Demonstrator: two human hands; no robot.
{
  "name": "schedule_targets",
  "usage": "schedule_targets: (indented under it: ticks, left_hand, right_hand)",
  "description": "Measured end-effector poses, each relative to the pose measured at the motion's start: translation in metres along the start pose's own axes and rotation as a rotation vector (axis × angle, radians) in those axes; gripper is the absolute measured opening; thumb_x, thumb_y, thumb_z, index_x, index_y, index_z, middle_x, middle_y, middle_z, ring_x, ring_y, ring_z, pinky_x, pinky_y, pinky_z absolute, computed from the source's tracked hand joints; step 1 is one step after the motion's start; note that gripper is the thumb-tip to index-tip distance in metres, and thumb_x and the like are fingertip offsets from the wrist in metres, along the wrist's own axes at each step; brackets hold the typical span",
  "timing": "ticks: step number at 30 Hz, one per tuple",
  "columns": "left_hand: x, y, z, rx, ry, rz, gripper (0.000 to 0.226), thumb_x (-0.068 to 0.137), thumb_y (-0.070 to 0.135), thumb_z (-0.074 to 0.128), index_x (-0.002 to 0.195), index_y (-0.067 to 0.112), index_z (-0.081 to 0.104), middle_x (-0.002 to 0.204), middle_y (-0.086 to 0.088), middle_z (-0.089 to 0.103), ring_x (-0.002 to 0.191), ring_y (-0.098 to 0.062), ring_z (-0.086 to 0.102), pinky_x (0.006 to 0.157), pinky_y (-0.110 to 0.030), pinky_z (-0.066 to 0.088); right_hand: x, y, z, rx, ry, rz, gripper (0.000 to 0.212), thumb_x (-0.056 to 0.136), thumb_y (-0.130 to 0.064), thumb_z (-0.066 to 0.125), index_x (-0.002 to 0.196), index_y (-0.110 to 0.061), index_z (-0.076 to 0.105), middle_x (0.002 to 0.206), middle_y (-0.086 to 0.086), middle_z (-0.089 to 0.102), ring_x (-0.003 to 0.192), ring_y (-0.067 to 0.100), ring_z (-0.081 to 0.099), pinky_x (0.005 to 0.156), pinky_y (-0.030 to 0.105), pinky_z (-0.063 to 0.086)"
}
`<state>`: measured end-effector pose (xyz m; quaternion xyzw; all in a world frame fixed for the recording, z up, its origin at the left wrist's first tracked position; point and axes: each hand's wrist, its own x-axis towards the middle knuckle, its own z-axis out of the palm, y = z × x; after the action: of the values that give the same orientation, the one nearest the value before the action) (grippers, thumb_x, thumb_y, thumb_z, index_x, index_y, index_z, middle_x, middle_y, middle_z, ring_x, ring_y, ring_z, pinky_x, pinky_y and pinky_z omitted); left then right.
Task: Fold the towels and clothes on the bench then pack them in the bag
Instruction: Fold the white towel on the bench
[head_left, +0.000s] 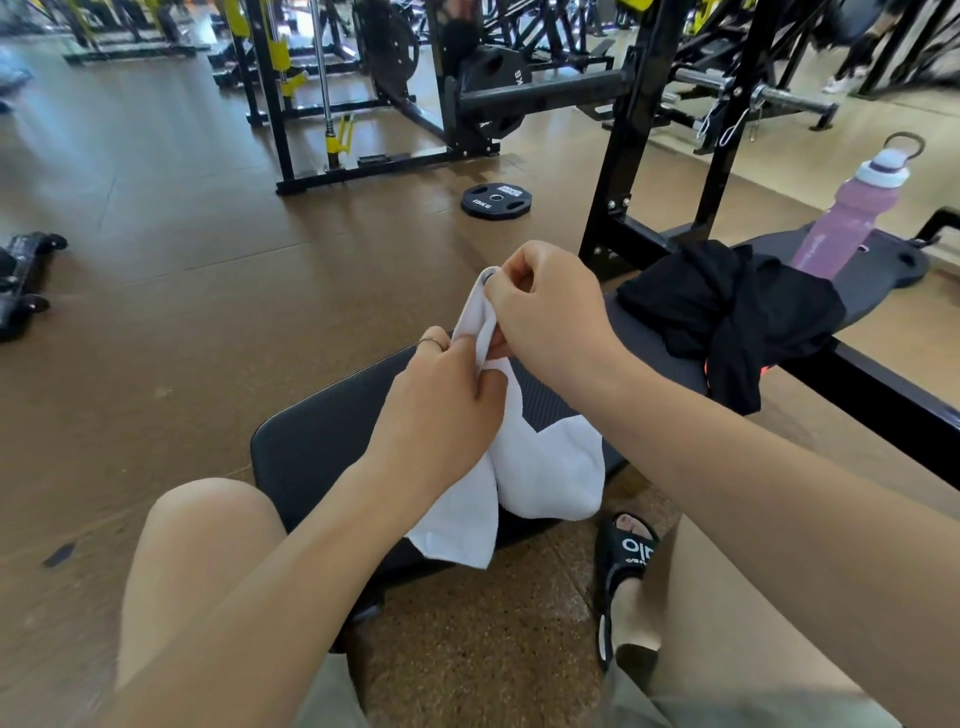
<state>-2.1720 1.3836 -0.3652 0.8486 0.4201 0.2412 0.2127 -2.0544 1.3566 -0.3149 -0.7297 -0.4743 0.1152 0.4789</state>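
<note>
Two hands meet over the middle of the frame, both gripping one white towel. The left hand has its fingers curled round a bunched part of the cloth, and the right hand, just above it, pinches the towel's top edge between thumb and fingertips. The rest of the towel hangs down in two lobes onto the black padded tabletop, with its lowest corner reaching the pad's near edge.

One container shows: a pink water bottle with a white cap and loop handle, upright at the far right end of the tabletop; its contents cannot be told. No bag is in view.

Black clothes lie crumpled in a heap on the tabletop at right of centre, between the towel and the bottle, one fold draping over the near edge.

Left of the tabletop, brown floor stretches wide, with a 10 kg weight plate lying flat at upper centre, near the black rack.
</note>
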Motion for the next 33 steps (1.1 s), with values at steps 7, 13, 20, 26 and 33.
schedule_targets:
  ticks: [7,13,20,26,33]
  left_hand:
    - [-0.014,-0.021,0.005,0.161,-0.142,-0.040,0.033,0.104,0.024,0.037,0.074,0.013,0.045,0.089,-0.003,0.046,0.074,-0.024,0.052,0.060,-0.033,0.041]
    - [-0.008,-0.047,-0.018,0.292,0.092,0.312,0.040,0.101,0.040,0.051,0.065,0.022,0.044,0.084,0.006,0.042,0.058,-0.015,0.049,0.051,-0.024,0.040]
    - [0.004,-0.045,-0.042,0.143,0.070,0.637,0.031,0.094,0.042,0.060,0.077,0.016,0.061,0.094,0.008,0.040,0.071,-0.017,0.048,0.058,-0.025,0.041]
    - [0.002,-0.053,-0.052,-0.021,-0.019,0.512,0.041,0.092,0.042,0.059,0.060,0.039,0.034,0.078,0.011,0.036,0.069,-0.013,0.046,0.061,-0.017,0.033]
    - [0.005,-0.073,-0.064,-0.029,-0.039,0.430,0.045,0.092,0.036,0.065,0.054,0.014,0.063,0.066,0.010,0.050,0.060,-0.017,0.054,0.058,-0.020,0.039]
  right_hand:
    - [0.021,0.005,-0.017,0.086,0.171,-0.001,0.022,0.103,-0.017,0.049,0.081,-0.015,0.052,0.085,0.015,0.063,0.082,0.032,0.068,0.069,0.051,0.060]
    - [0.040,0.017,-0.042,0.102,0.216,0.056,0.024,0.105,-0.013,0.046,0.082,-0.018,0.050,0.083,0.005,0.061,0.061,0.006,0.070,0.052,0.025,0.059]
    - [0.059,0.021,-0.044,0.124,0.267,0.127,0.009,0.104,-0.016,0.047,0.100,-0.013,0.055,0.088,0.000,0.057,0.072,0.010,0.065,0.051,0.017,0.055]
    - [0.077,0.016,-0.058,0.138,0.306,0.146,0.016,0.106,-0.014,0.046,0.114,-0.005,0.056,0.096,0.003,0.057,0.071,0.005,0.061,0.046,0.010,0.048]
    - [0.082,0.035,-0.063,0.111,0.283,0.242,0.012,0.106,-0.018,0.043,0.107,-0.011,0.053,0.080,0.011,0.067,0.060,0.020,0.071,0.060,0.035,0.063]
